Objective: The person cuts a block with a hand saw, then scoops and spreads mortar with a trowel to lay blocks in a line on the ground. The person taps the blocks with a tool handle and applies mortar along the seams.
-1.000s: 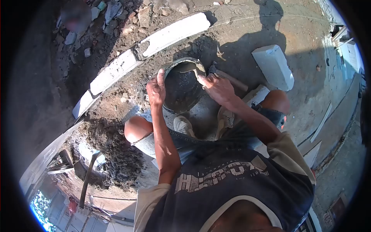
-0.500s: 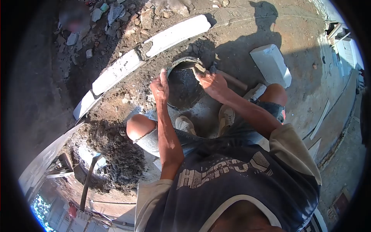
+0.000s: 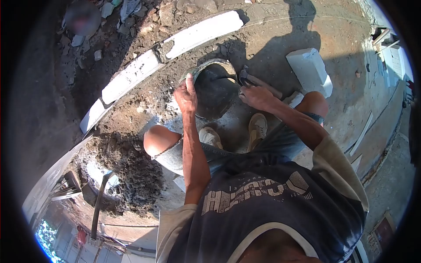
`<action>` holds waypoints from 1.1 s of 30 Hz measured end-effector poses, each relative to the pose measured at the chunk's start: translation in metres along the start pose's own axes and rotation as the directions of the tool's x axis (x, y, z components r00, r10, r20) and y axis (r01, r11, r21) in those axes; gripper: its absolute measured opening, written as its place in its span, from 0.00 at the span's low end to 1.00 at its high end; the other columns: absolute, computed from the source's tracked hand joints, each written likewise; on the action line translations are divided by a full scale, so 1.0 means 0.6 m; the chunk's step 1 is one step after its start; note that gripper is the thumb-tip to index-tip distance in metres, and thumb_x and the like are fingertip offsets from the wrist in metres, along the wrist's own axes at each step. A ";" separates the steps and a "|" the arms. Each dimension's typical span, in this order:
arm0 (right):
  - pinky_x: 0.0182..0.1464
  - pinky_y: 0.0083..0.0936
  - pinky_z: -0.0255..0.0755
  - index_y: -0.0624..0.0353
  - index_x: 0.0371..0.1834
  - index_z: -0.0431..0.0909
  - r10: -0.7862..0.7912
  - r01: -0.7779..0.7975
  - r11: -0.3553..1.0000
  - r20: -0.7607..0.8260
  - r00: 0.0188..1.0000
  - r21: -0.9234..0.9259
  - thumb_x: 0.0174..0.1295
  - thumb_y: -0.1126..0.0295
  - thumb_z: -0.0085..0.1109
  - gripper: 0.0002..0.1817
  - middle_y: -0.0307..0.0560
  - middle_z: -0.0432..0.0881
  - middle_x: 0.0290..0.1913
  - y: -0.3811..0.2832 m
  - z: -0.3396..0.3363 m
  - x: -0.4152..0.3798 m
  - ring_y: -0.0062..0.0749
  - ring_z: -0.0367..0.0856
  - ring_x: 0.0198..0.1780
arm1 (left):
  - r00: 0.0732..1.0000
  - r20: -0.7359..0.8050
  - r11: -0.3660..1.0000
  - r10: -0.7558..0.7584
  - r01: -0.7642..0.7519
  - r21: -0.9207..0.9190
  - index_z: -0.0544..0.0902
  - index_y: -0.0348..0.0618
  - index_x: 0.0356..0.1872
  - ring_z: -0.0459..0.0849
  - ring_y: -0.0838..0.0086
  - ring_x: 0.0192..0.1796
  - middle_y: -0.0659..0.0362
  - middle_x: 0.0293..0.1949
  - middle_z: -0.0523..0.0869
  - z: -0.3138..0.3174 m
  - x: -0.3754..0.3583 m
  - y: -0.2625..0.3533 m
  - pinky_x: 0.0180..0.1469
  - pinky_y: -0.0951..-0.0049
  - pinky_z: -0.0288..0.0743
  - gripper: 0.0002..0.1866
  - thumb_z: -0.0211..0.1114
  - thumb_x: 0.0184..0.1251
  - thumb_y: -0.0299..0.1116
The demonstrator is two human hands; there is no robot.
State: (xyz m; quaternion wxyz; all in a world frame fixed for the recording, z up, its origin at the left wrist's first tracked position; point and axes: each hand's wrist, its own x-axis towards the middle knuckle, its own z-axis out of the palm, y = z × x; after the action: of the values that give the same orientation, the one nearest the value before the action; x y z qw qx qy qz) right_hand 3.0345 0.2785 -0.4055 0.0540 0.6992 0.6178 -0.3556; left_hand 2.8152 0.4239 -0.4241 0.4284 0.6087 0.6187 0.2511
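Note:
A round dark bucket [image 3: 215, 98] stands tilted on the ground in front of my shoes, its worn rim uppermost and its inside dark and dirty. My left hand [image 3: 186, 97] grips the left side of the rim, thumb laid along the top. At the bucket's right edge, my right hand [image 3: 256, 96] is closed; a dark strip shows by its fingers, but what it holds is hidden. Just beyond that hand a hammer-like tool [image 3: 268, 88] with a thick handle lies on the soil.
A row of white blocks [image 3: 204, 35] curves behind the bucket. One loose white block [image 3: 309, 70] lies to the right. At the lower left are a heap of dark wet mix [image 3: 138, 175] and a long-handled tool [image 3: 100, 206]. Rubble [image 3: 164, 19] lies beyond the blocks.
My right hand has moved off the far right rim, outward and slightly toward me. The bucket's mouth has tipped and shows more of the inside. My left hand stays on the rim.

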 end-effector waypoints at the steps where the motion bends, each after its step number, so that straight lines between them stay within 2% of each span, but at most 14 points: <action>1: 0.41 0.45 0.81 0.61 0.52 0.78 -0.010 0.006 0.998 0.064 0.998 0.056 0.72 0.58 0.51 0.18 0.58 0.87 0.42 0.002 0.009 0.007 0.51 0.87 0.44 | 1.000 -0.011 1.000 0.008 -0.008 -0.005 0.77 0.31 0.23 0.63 0.75 0.25 0.59 0.17 0.67 0.000 -0.001 0.002 0.29 0.64 0.64 0.30 0.60 0.77 0.51; 4: 0.40 0.44 0.81 0.58 0.56 0.78 -0.238 0.252 0.920 -0.081 0.968 0.299 0.74 0.53 0.51 0.21 0.58 0.87 0.44 0.015 0.100 0.034 0.50 0.88 0.40 | 1.000 0.013 0.999 0.023 -0.022 -0.029 0.77 0.30 0.24 0.64 0.74 0.25 0.56 0.17 0.69 0.004 0.001 0.006 0.30 0.63 0.67 0.29 0.61 0.77 0.50; 7: 0.36 0.39 0.80 0.58 0.58 0.78 -0.115 -0.058 0.781 0.234 0.966 0.621 0.74 0.49 0.51 0.24 0.56 0.86 0.41 -0.012 0.078 0.029 0.42 0.87 0.32 | 0.996 0.042 0.996 0.080 -0.082 0.037 0.78 0.30 0.24 0.66 0.72 0.25 0.54 0.17 0.72 0.013 0.008 0.013 0.31 0.62 0.69 0.29 0.62 0.76 0.50; 10: 0.28 0.30 0.75 0.62 0.59 0.76 -0.132 -0.026 0.596 0.130 0.983 0.802 0.75 0.49 0.53 0.26 0.48 0.82 0.31 0.006 0.117 0.005 0.28 0.81 0.24 | 0.993 0.100 0.991 0.062 -0.073 0.111 0.83 0.30 0.30 0.70 0.70 0.26 0.51 0.20 0.77 0.028 0.019 0.022 0.35 0.63 0.73 0.29 0.60 0.77 0.53; 11: 0.25 0.27 0.73 0.66 0.61 0.74 -0.117 -0.012 0.533 0.088 0.989 0.846 0.75 0.50 0.53 0.27 0.45 0.79 0.26 0.001 0.122 -0.013 0.24 0.79 0.22 | 0.993 0.061 0.995 0.097 -0.098 0.014 0.82 0.30 0.30 0.69 0.71 0.26 0.52 0.19 0.75 0.038 0.021 0.015 0.35 0.63 0.72 0.30 0.58 0.77 0.54; 12: 0.24 0.26 0.72 0.66 0.61 0.74 -0.088 -0.048 0.466 0.100 0.991 0.884 0.76 0.51 0.53 0.27 0.44 0.79 0.26 -0.005 0.119 -0.027 0.23 0.78 0.22 | 0.998 0.057 0.995 0.035 -0.040 0.088 0.81 0.29 0.27 0.68 0.72 0.25 0.53 0.18 0.74 0.033 0.021 0.029 0.33 0.63 0.70 0.32 0.57 0.78 0.55; 13: 0.24 0.25 0.72 0.67 0.61 0.74 -0.066 -0.081 0.391 0.116 0.991 0.917 0.76 0.51 0.53 0.27 0.42 0.79 0.26 -0.014 0.116 -0.039 0.22 0.77 0.21 | 0.997 0.027 0.994 0.075 -0.077 0.076 0.79 0.29 0.25 0.65 0.73 0.24 0.55 0.16 0.71 0.032 0.027 0.024 0.30 0.62 0.66 0.34 0.56 0.78 0.56; 16: 0.27 0.26 0.72 0.62 0.57 0.78 0.000 0.038 0.412 -0.042 0.999 0.910 0.74 0.50 0.53 0.25 0.44 0.81 0.33 -0.023 0.106 -0.054 0.24 0.79 0.24 | 0.997 -0.067 0.999 0.036 -0.038 -0.027 0.80 0.27 0.25 0.62 0.73 0.24 0.59 0.16 0.71 0.038 0.026 0.027 0.28 0.63 0.63 0.35 0.55 0.79 0.56; 20: 0.27 0.24 0.72 0.61 0.56 0.77 0.024 -0.015 0.183 0.011 1.000 0.983 0.74 0.52 0.54 0.22 0.39 0.79 0.29 -0.013 0.084 -0.089 0.20 0.78 0.26 | 0.992 -0.122 0.998 0.044 -0.050 -0.047 0.84 0.25 0.32 0.66 0.73 0.27 0.56 0.20 0.76 0.052 0.026 0.028 0.31 0.65 0.67 0.36 0.54 0.78 0.58; 23: 0.25 0.21 0.71 0.60 0.54 0.78 0.167 0.019 0.041 -0.025 0.986 0.999 0.75 0.53 0.53 0.21 0.39 0.77 0.30 -0.017 0.044 -0.125 0.19 0.76 0.25 | 0.996 -0.087 0.995 0.002 -0.011 -0.096 0.85 0.25 0.37 0.66 0.74 0.27 0.57 0.21 0.78 0.055 0.042 -0.011 0.32 0.66 0.67 0.34 0.55 0.78 0.57; 26: 0.23 0.22 0.69 0.58 0.57 0.73 0.329 0.102 -0.158 -0.046 0.943 0.982 0.77 0.55 0.50 0.18 0.42 0.76 0.32 -0.005 0.038 -0.126 0.21 0.75 0.22 | 0.990 -0.136 0.960 0.029 -0.065 -0.272 0.81 0.29 0.31 0.67 0.74 0.28 0.60 0.22 0.75 0.062 0.043 -0.010 0.34 0.67 0.67 0.32 0.55 0.79 0.55; 29: 0.23 0.23 0.70 0.57 0.58 0.71 0.488 0.204 -0.326 -0.021 0.872 0.923 0.77 0.56 0.50 0.17 0.43 0.76 0.32 0.035 0.026 -0.097 0.23 0.75 0.22 | 0.989 -0.151 0.964 -0.008 -0.033 -0.265 0.76 0.35 0.24 0.66 0.75 0.29 0.63 0.22 0.72 0.059 0.036 0.006 0.33 0.68 0.65 0.31 0.55 0.79 0.54; 30: 0.23 0.24 0.73 0.56 0.56 0.73 0.562 0.271 -0.375 -0.015 0.827 0.887 0.74 0.57 0.55 0.17 0.42 0.77 0.31 0.053 0.021 -0.081 0.25 0.77 0.23 | 0.986 -0.165 0.971 -0.004 -0.036 -0.237 0.75 0.35 0.23 0.65 0.75 0.29 0.64 0.22 0.71 0.061 0.034 0.014 0.33 0.68 0.65 0.30 0.55 0.79 0.54; 33: 0.23 0.24 0.74 0.56 0.56 0.72 0.737 0.495 -0.283 -0.144 0.660 0.821 0.74 0.58 0.55 0.16 0.43 0.78 0.32 0.124 -0.001 -0.018 0.25 0.79 0.24 | 0.986 -0.167 0.979 -0.014 -0.020 -0.204 0.75 0.34 0.24 0.64 0.75 0.29 0.64 0.22 0.71 0.059 0.025 0.022 0.33 0.68 0.64 0.31 0.54 0.79 0.54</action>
State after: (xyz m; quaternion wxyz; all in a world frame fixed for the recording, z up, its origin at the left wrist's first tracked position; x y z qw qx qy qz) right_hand 3.1022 0.2526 -0.4263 -0.7215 0.5811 -0.0721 -0.3696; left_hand 2.8535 0.4329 -0.4344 0.4349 0.5391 0.6225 0.3642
